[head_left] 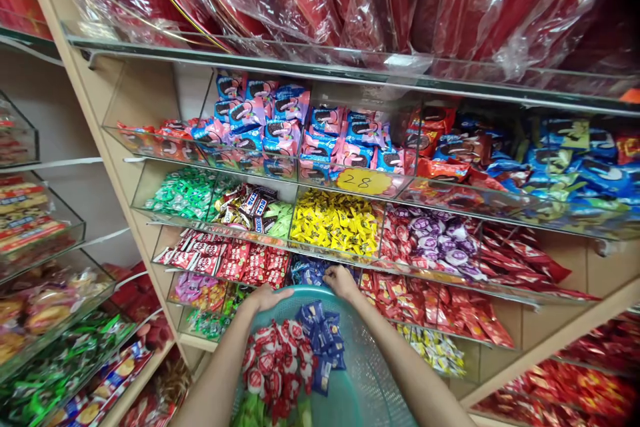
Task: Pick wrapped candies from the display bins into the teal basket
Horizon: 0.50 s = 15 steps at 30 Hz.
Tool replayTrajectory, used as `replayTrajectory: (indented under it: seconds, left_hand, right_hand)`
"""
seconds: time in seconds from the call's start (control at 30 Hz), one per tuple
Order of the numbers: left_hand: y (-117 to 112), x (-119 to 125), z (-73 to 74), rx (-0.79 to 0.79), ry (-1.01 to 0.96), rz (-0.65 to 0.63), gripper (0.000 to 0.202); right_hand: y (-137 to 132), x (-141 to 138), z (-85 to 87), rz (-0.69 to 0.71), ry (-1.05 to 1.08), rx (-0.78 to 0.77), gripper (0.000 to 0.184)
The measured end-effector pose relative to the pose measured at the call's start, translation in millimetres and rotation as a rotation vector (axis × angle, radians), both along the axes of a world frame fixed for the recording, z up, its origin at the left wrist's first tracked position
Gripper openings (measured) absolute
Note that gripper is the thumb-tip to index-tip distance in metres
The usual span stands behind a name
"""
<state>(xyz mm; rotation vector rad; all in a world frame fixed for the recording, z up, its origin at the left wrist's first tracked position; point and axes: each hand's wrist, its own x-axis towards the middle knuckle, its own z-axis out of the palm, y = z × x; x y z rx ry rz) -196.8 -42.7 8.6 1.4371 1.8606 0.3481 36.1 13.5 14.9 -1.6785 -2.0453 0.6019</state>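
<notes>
My left hand grips the far left rim of a teal plastic mesh basket, its thumb lying along the edge. Inside the basket are red-and-white wrapped candies, dark blue packets and some light green wrapped pieces. Just beyond the rim, my right hand reaches to a shelf compartment of dark blue packets. Its fingers are curled together at the edge of that pile; whatever they pinch is too small to make out.
Yellow candies, purple candies and red packets fill glass-fronted compartments around my hands. Higher up are blue-and-pink biscuit packs and a yellow "28" tag. A glass shelf edge runs above. Another candy shelf stands left.
</notes>
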Motion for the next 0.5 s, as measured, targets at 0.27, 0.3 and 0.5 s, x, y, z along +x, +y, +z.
replayTrajectory:
  seconds: [0.27, 0.3, 0.5]
  left_hand:
    - [1, -1, -1.6, -0.007, -0.014, -0.057, 0.079]
    - [1, -2, -3.0, -0.005, -0.013, -0.055, 0.079]
    - [5, -6, -10.6, -0.005, -0.014, -0.032, 0.08]
  right_hand:
    - [17, -20, -17.2, -0.051, -0.059, -0.035, 0.009]
    - [17, -20, -17.5, -0.05, -0.053, -0.037, 0.009]
    - [7, -15, -10.2, -0.015, 0.018, 0.025, 0.014]
